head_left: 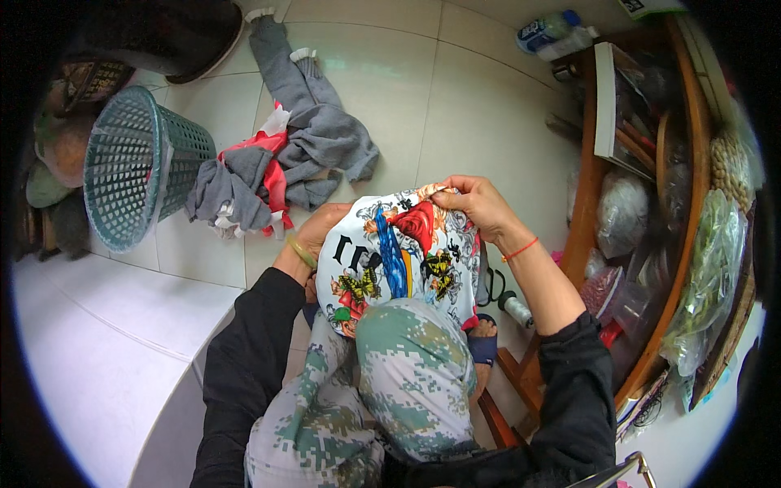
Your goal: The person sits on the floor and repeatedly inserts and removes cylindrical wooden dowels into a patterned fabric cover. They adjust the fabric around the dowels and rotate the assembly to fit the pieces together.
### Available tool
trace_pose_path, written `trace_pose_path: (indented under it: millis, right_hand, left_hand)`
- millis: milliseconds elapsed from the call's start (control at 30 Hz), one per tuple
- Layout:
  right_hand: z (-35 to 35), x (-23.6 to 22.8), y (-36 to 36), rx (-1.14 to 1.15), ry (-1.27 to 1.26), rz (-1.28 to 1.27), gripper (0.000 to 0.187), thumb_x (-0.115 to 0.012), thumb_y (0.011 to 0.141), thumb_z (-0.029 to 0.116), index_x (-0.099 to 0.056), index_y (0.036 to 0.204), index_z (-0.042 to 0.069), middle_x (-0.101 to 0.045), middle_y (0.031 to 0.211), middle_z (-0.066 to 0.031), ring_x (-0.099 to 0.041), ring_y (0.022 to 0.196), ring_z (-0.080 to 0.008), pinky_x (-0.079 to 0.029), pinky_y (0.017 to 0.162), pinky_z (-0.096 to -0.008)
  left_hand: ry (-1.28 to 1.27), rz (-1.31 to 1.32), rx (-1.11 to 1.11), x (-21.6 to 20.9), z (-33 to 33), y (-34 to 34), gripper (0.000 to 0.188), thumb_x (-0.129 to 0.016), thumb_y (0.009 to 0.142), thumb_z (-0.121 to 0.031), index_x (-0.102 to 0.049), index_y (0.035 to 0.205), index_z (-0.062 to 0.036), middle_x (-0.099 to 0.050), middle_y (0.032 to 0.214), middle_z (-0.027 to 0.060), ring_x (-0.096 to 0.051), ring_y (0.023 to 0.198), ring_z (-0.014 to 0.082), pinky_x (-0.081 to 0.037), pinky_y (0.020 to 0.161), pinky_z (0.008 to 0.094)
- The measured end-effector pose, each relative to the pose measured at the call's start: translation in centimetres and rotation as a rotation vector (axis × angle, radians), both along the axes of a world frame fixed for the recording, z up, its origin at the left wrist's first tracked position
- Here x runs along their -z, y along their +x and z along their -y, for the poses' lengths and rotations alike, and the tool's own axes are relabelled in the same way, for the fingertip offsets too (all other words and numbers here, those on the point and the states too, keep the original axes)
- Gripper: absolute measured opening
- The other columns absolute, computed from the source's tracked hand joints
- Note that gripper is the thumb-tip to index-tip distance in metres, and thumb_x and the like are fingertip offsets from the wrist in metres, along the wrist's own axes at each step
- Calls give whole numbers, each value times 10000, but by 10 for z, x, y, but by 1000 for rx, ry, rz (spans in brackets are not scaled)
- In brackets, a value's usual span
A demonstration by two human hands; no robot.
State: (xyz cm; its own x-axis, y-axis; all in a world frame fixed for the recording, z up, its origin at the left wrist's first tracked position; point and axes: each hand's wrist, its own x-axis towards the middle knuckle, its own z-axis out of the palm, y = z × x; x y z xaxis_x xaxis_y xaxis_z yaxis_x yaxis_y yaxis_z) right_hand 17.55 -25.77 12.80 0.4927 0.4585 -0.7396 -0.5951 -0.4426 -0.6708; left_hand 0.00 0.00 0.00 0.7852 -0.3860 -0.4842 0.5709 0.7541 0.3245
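Observation:
A white printed cloth (400, 262) with red roses, butterflies and blue shapes is spread above my knees, partly over the camouflage trousers (415, 366). My right hand (480, 210) pinches its upper right edge between thumb and fingers. At the upper left edge, my left hand (319, 232) grips the cloth, with most of its fingers hidden behind it. Close to the cloth's right side, black scissor handles (493, 285) and a spool of white thread (517, 309) lie low down, the scissors partly covered.
Grey and red garments (321, 130) lie heaped on the tiled floor ahead. A green plastic basket (122, 171) lies tipped at the left, near a white surface (122, 325). To the right, a wooden shelf (687, 228) holds plastic bags; bottles (549, 32) stand beyond.

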Motion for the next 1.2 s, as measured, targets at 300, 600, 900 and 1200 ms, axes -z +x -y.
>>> trace_pose_path:
  millis: [300,600,900,1200]
  right_hand:
    - [35,-7,22,-197,-66,-56,269,-864,991,228,-759,1114,13,-784,998,-43,-733,826,-98,-618,731,-271]
    - [111,37,-25,182,88,-201,342,-659,1133,387,-719,1130,50,-764,1051,-38,-735,918,-105,-613,802,-262]
    - [137,74,-127,468,379,-188,571,-544,1175,442,-604,1525,-6,-733,1419,-104,-739,1202,-161,-612,1044,-353]
    - [117,76,-164,673,653,-347,837,-491,1115,684,-491,1634,28,-616,1585,-162,-641,1393,-310,-545,1160,-480]
  left_hand:
    - [-170,-153,-2,0,2,-19,326,-697,1068,-160,-730,1296,72,-828,1166,152,-825,959,199,-696,847,368]
    - [128,-282,-125,-1,23,-39,390,-637,1098,-332,-785,1145,25,-828,1041,126,-793,810,199,-646,689,349]
    - [-48,-143,-269,56,26,-72,446,-550,1112,-343,-675,1406,-31,-764,1300,128,-750,1117,264,-605,1003,423]
    - [-338,28,-387,19,47,-123,938,-543,1019,-784,-464,1669,-112,-615,1591,120,-619,1410,330,-495,1204,532]
